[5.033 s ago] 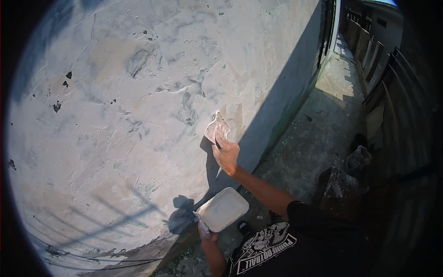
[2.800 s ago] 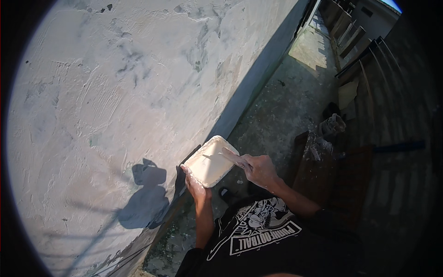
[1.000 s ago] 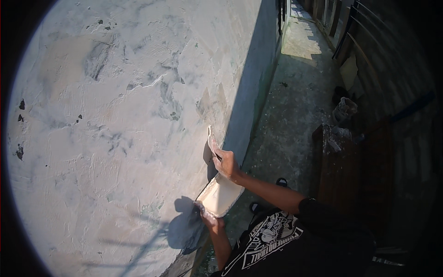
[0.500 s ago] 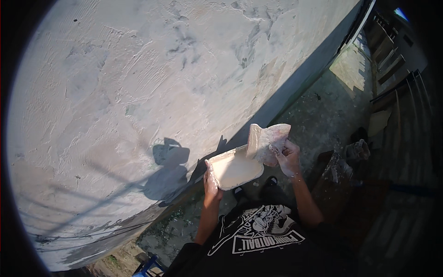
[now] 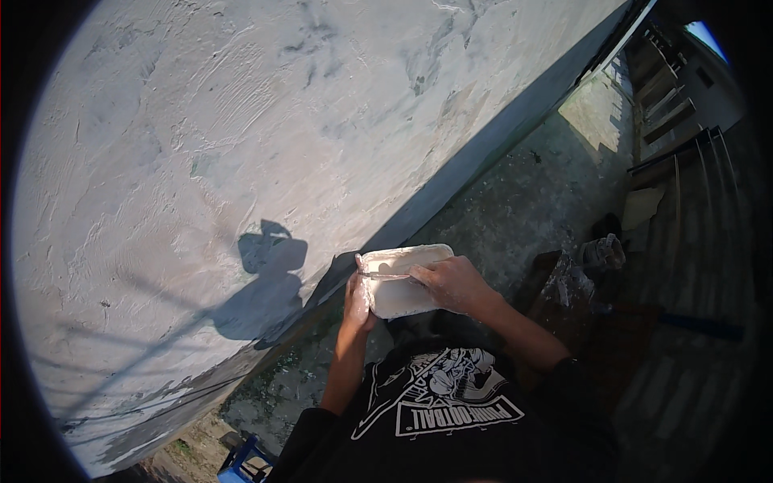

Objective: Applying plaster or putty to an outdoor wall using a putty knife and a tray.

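A shallow, pale tray [image 5: 437, 249] coated in whitish paste is in front of my body. My left hand [image 5: 357, 301] is closed around its left side, thumb up at the rim. A thin, flat spreader [image 5: 390, 276], seen nearly edge-on, lies across the inside of the tray. My right hand [image 5: 452, 283] grips the spreader at its right end, fingers partly hidden behind it. Whitish smears cover both hands. To the left rises the plastered wall [image 5: 201, 153], rough with trowel marks and grey patches.
A shaded concrete floor [image 5: 499, 213] runs along the wall's foot. At right stand a paste-spattered plastic bag [image 5: 566, 280] and a smeared clear container [image 5: 602, 253]. A blue plastic stool [image 5: 248, 460] is at the lower left. Long poles [image 5: 708, 165] lean at the far right.
My right hand has brought the spreader down and left, from above the tray's far right corner into the tray, turning it from face-on to edge-on. The tray has shifted slightly.
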### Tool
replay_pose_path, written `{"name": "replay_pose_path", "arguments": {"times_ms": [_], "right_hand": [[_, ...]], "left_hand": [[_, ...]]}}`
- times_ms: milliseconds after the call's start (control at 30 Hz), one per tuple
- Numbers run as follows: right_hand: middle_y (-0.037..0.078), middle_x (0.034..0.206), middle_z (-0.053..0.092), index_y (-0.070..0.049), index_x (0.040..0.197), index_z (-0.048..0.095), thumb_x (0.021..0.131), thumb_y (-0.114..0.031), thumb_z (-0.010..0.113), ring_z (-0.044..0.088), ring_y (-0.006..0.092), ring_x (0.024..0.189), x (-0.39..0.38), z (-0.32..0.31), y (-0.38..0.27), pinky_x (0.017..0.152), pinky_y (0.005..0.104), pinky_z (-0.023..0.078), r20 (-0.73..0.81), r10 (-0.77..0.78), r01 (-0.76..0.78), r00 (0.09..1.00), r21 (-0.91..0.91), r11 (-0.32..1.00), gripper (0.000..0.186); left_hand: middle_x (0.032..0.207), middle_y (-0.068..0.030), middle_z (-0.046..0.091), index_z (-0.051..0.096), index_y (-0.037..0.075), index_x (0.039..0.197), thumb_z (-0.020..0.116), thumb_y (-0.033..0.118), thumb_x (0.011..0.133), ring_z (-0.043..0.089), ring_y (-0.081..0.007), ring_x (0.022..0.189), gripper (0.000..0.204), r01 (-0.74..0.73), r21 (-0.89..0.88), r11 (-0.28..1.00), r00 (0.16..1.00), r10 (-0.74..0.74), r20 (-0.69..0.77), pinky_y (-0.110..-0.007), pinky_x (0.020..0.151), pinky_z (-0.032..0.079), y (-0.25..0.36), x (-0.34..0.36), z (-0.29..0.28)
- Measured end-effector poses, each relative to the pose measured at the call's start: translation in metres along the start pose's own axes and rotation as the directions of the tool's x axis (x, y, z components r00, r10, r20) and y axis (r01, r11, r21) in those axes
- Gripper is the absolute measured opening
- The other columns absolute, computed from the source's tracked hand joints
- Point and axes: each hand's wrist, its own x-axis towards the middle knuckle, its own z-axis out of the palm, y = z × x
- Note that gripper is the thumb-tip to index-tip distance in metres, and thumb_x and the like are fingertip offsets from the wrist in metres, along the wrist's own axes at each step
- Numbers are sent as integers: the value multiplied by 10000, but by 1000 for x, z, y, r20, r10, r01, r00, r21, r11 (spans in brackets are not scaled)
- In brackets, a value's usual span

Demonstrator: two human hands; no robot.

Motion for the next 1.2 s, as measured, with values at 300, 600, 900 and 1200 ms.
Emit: {"name": "replay_pose_path", "arguments": {"times_ms": [300,600,900,1200], "right_hand": [[100,807,639,-88,907,567,696,-123,639,631,296,726,-4,7,3,610,398,505,17,-100,99,995,66,993,225],[162,694,609,-45,831,564,671,-108,646,617,344,707,-4,4,5,643,435,490,-38,72,-67,997,131,989,191],[138,718,628,-59,903,567,645,-177,698,636,305,682,-13,9,7,608,406,493,-67,-60,68,996,118,991,312],[111,719,623,-93,918,567,617,-69,648,631,299,676,-21,2,1,580,397,502,40,-119,114,992,94,989,312]], "left_hand": [[1069,-134,596,509,-28,1150,459,266,917,607,-213,933,378,72,-121,990,997,-71,16,-345,824,502,-9,4,-17],[1085,-121,595,509,-18,1154,436,331,945,602,-203,946,414,40,-153,987,992,-22,121,-332,827,498,-14,11,-13],[1131,-142,573,475,-23,1200,548,392,865,587,-224,991,538,73,-115,991,988,-56,145,-362,866,487,-23,17,-22],[1125,-137,574,481,-6,1196,422,413,932,582,-224,990,499,147,-151,977,986,-133,104,-366,861,484,-17,18,-13]]}}
